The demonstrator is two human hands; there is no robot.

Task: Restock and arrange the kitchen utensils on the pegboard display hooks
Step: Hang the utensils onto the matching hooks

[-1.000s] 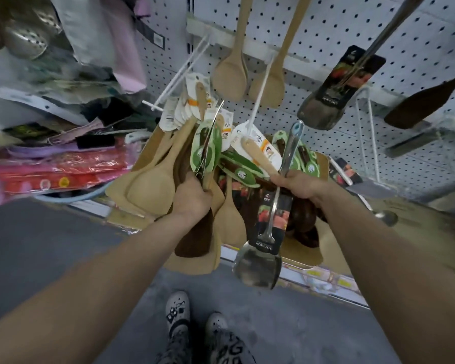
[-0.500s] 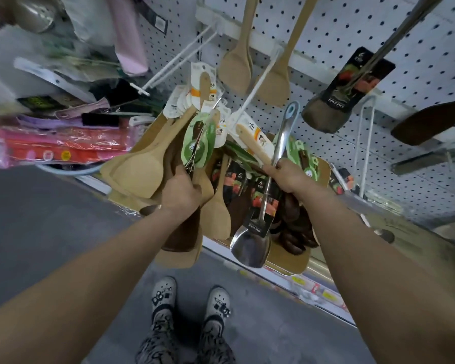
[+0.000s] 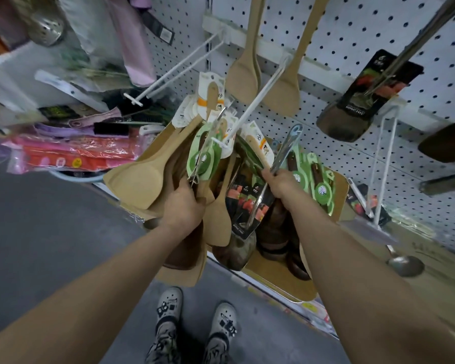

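Note:
My left hand grips a thick bundle of wooden spatulas with white and green card labels, handles up. My right hand grips the shiny handle of a steel spatula that has a black card sleeve; its blade hangs below my wrist. A long white hook sticks out from the pegboard, its tip just above the bundle's labels and left of the steel handle's hole. Two wooden spatulas hang above on the board.
Another carded steel spatula hangs at the upper right, a dark wooden one beside it. Two bare white hooks jut out upper left. A cardboard box of utensils sits behind my hands. Packaged goods crowd the left. A ladle lies right.
Both hands have lifted their utensils closer to the long white hook. The steel spatula's handle now stands nearer the hook tip, and the view has tilted up the board.

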